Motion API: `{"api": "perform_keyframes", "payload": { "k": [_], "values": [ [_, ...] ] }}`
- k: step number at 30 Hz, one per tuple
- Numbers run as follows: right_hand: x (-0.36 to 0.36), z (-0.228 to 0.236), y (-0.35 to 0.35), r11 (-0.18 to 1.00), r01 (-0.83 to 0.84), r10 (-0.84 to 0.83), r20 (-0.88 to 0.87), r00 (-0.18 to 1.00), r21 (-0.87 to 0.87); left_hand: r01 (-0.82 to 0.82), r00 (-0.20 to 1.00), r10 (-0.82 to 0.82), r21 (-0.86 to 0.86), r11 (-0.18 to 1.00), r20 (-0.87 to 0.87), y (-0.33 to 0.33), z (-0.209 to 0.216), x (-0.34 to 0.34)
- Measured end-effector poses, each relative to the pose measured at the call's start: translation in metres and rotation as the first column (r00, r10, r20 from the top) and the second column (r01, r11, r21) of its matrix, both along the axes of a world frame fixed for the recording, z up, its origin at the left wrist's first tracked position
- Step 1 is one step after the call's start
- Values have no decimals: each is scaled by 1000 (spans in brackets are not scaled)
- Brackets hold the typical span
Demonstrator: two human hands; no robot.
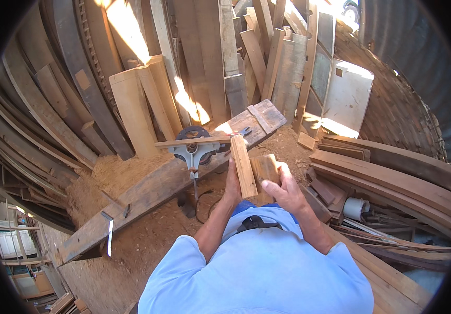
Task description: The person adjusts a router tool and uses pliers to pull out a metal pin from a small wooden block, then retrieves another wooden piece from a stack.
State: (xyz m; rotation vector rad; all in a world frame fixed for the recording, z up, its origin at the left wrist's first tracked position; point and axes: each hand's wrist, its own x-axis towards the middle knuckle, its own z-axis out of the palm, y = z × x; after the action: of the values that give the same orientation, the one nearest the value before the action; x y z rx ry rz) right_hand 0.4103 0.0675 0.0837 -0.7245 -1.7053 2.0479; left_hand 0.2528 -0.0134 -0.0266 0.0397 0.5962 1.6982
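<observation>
In front of my body, my left hand (232,180) is closed around the side of a pale, narrow wooden block (243,166), its fingers partly hidden behind the wood. My right hand (289,189) grips a second, wider wooden block (265,168), its thumb lying across the near face. The two blocks are side by side and tilted; whether they touch I cannot tell. Beyond my left hand, a grey metal tool with a dark round part (194,149) sits on a long plank bench (157,183). A thin wooden strip (204,140) lies across it.
Pliers (245,131) lie on the bench's far end, and a metal square (110,230) rests near its left end. Tall boards (199,57) lean behind. Stacked planks (387,183) and a white pipe piece (355,208) are at right. Sawdust (100,188) covers the ground.
</observation>
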Motion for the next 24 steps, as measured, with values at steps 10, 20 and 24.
{"api": "perform_keyframes", "payload": {
  "k": [10,20,24],
  "values": [
    [-5,-4,-18,991,59,-67,64,996,121,18,984,-39,-122,992,-176,3,-33,15],
    [-11,-25,13,971,36,-105,289,952,235,102,973,-145,-235,967,-177,3,-9,37],
    [-12,-38,15,964,90,-150,232,961,249,113,977,-141,-171,979,-159,5,-6,38]
  ]
}}
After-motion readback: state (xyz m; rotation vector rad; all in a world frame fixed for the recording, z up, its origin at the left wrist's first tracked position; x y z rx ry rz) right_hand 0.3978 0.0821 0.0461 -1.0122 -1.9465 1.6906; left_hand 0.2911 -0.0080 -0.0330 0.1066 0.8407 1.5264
